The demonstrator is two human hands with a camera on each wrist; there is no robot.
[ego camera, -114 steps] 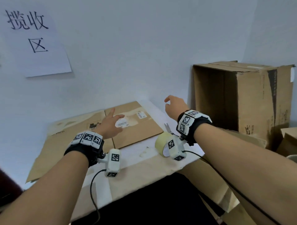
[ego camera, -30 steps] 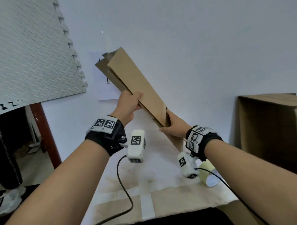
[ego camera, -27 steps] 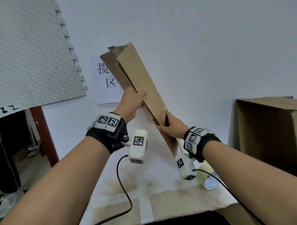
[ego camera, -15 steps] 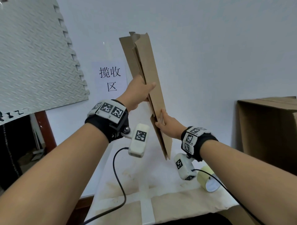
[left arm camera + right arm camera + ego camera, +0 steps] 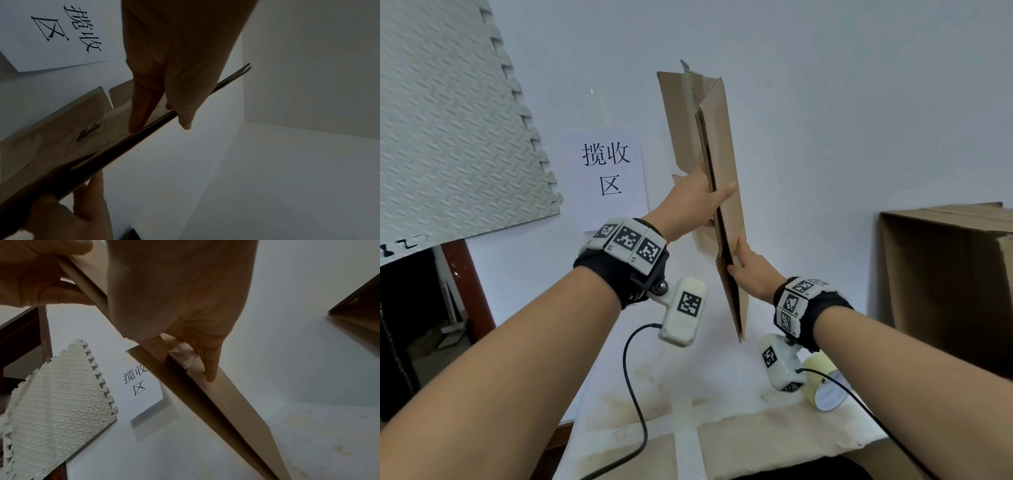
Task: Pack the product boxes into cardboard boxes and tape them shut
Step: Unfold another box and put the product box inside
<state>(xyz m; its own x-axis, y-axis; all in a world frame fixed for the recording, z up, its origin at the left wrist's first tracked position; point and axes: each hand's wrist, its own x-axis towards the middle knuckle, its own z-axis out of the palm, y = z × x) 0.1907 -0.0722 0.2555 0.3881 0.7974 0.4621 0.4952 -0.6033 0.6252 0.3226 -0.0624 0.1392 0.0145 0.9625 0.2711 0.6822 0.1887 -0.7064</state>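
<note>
Early stage. Large open brown cardboard box (image 5: 945,274) stands at 3 o'clock, nothing visibly packed. Flattened brown cardboard box (image 5: 717,192) is held near-upright over the table, unopened: left hand (image 5: 695,202) pinches its upper edge, right hand (image 5: 748,270) its lower. Pale tape roll (image 5: 823,385) at 5 o'clock, untouched; no product boxes visible.

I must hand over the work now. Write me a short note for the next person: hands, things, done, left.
Left hand: holds the flattened cardboard box mid-height, upright above the table.
Right hand: holds its lower edge.
Tape roll: on the table, near the right wrist.
Done: flat box picked up.
Left: open it, pack the product boxes (none in view), tape it shut.
</note>
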